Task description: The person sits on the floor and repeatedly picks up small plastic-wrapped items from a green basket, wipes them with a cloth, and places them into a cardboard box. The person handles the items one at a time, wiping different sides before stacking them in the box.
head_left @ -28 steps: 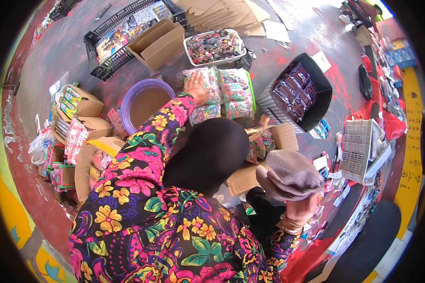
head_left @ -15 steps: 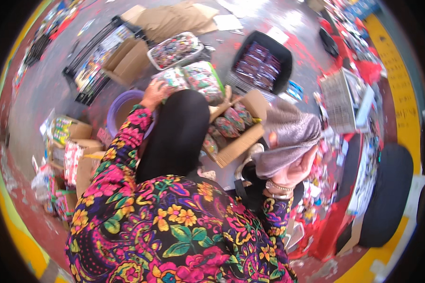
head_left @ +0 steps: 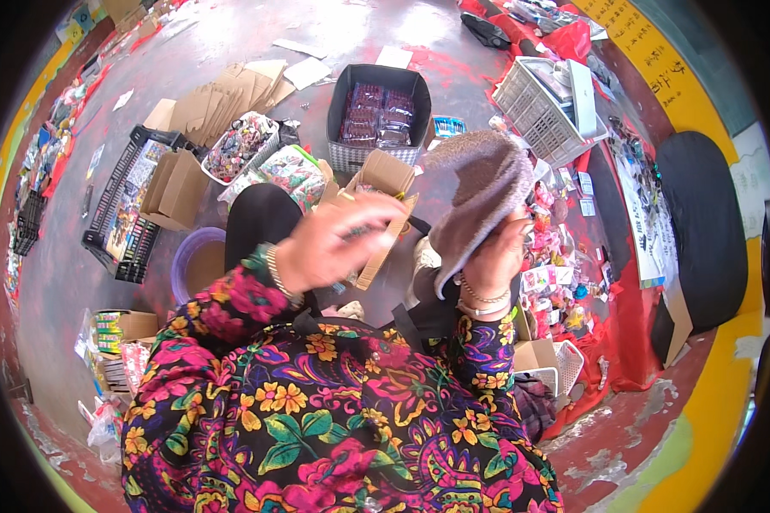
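A greyish-mauve fuzzy towel (head_left: 489, 184) hangs folded from my right hand (head_left: 496, 261), whose fingers are closed round its lower right side. In front of my body my left hand (head_left: 334, 244) is held in the air, palm down, a little blurred. Its fingers stretch toward the towel with a gap between, and nothing shows in it. Beneath that hand is an open cardboard box (head_left: 389, 171), mostly covered by it. Beyond my knee lies a clear, green-edged bag (head_left: 298, 175) of small colourful packets.
A black fabric bin (head_left: 340, 98) holds dark packets. Left of my knees stand a purple tub (head_left: 182, 261), a black crate (head_left: 120, 265), a cardboard box (head_left: 173, 192) and a white basket (head_left: 218, 175) of small items. A grey basket (head_left: 530, 111) and scattered goods (head_left: 556, 278) lie right.
My left hand has left the packet bag and come back toward my body, over the cardboard box. The towel has risen in my right hand. The whole view has shifted.
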